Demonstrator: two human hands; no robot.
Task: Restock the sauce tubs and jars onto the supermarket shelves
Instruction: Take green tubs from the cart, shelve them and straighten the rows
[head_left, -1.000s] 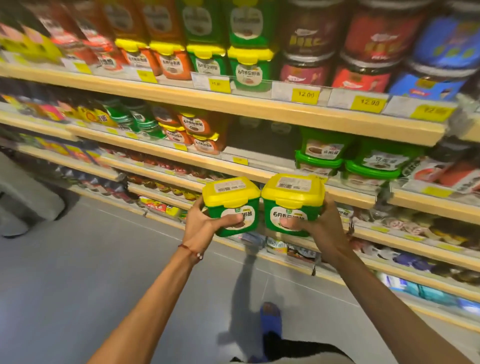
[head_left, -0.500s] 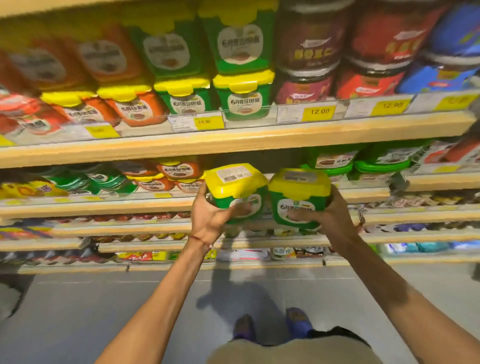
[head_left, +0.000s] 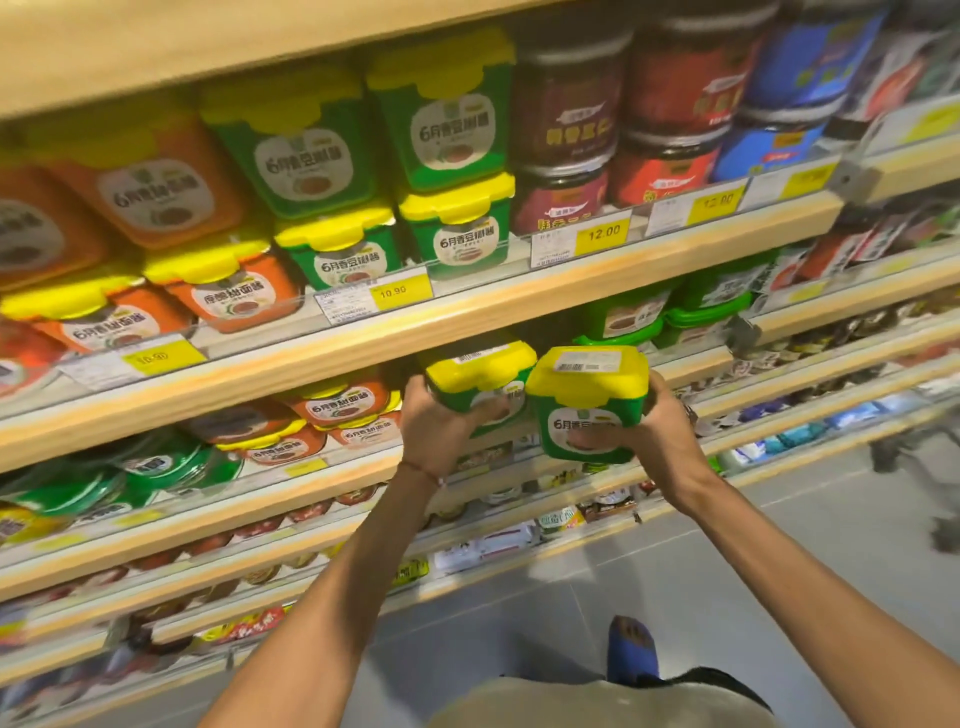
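Note:
I hold two green sauce tubs with yellow lids. My left hand (head_left: 441, 431) grips the left tub (head_left: 480, 369), which sits at the mouth of the second shelf (head_left: 363, 470), partly under the shelf board above. My right hand (head_left: 660, 431) grips the right tub (head_left: 589, 402) from its right side and front, a little nearer to me and just in front of the shelf edge. The two tubs touch side by side. To their left on that shelf stand orange tubs (head_left: 340, 408); to the right are green-lidded tubs (head_left: 628, 322).
The shelf above (head_left: 467, 317) carries stacked green tubs (head_left: 457, 228), orange tubs and dark jars (head_left: 561, 202) behind yellow price tags. Lower shelves hold small packets and jars. Grey floor and my blue shoe (head_left: 631, 649) lie below. A dark shape shows at far right.
Both hands have carried the tubs up and forward to the second shelf; the left tub now reaches under the upper board. The view has closed in on the shelves.

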